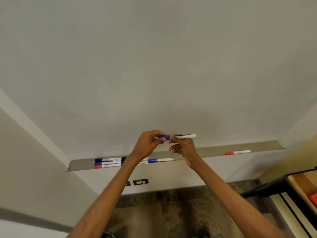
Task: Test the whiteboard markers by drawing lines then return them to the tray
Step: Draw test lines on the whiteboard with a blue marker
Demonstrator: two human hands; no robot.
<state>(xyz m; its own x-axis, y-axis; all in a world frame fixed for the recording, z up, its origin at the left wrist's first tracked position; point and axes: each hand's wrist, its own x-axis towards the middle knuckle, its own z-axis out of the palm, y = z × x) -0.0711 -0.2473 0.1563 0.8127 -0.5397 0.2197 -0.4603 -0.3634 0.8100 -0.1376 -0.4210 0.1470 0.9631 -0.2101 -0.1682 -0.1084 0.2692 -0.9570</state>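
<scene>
A slim, round marker (186, 136) is held level in front of the smooth, matte whiteboard (154, 66), just above the tray (214, 151). The left hand (148, 143) pinches its blue cap (164, 137) with curled fingertips, and the right hand (184, 148) grips the white barrel between thumb and fingers. The tray is a long, shallow grey ledge with slanted ends along the board's lower edge, holding a black pen (107, 159), a blue pen (106, 163) and a red pen (103, 166) side by side at its left end, another blue-capped pen (160, 160) near the middle, and a lone red-capped pen (237, 152) well to the right.
</scene>
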